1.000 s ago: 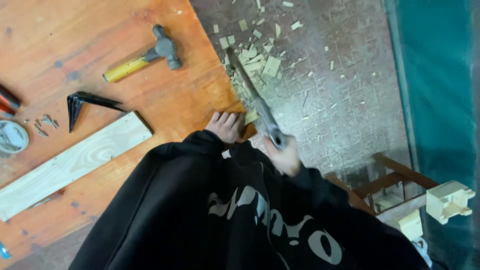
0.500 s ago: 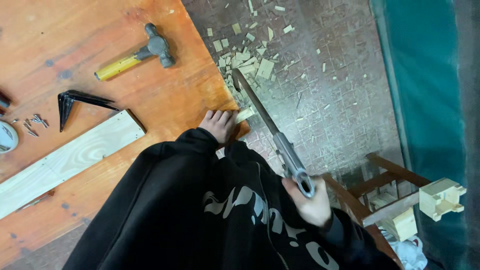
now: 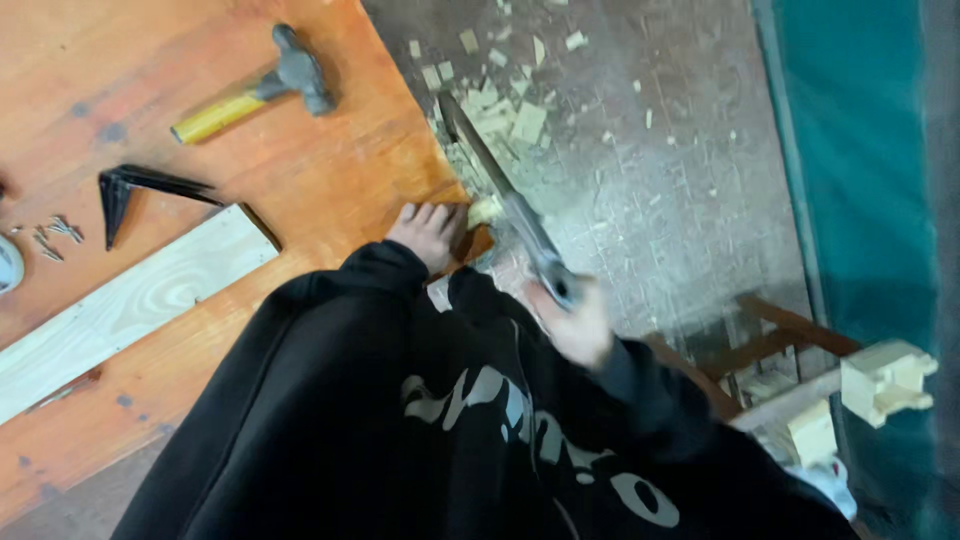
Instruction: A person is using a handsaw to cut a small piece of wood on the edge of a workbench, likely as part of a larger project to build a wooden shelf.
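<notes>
Orange-brown varnished boards make up the workbench [image 3: 300, 170], whose right edge drops off to a grey patterned floor [image 3: 660, 180] littered with pale wood offcuts [image 3: 520, 120]. Right at that edge, the left hand [image 3: 432, 232] lies flat on the bench, fingers together and pressed down on a small pale wood piece [image 3: 484, 210] that sticks out just past the edge. The handsaw [image 3: 500, 190] lies across that piece, its long axis running on a slant from the far tip out over the offcuts down toward the person's body, so the blade crosses the wood just beside the left fingertips, on their right. The right hand [image 3: 572, 322] is closed around the saw's handle, nearer the body and lower right of the wood piece; it is blurred, so the exact finger placement cannot be told. The left hand is the nearer one to the wood, touching it, while the right hand meets it only through the blade. Black sweatshirt sleeves cover both arms. Well apart on the bench, to the left, lie a hammer [image 3: 255, 85] with a yellow handle, a black metal angle bracket [image 3: 140, 190], a long pale plank [image 3: 130, 305] set on a slant, and a few small nails [image 3: 55, 232]. Lower right, off the bench, stands a dark wooden frame [image 3: 770, 345] with pale notched wood blocks [image 3: 885, 378] near it.
</notes>
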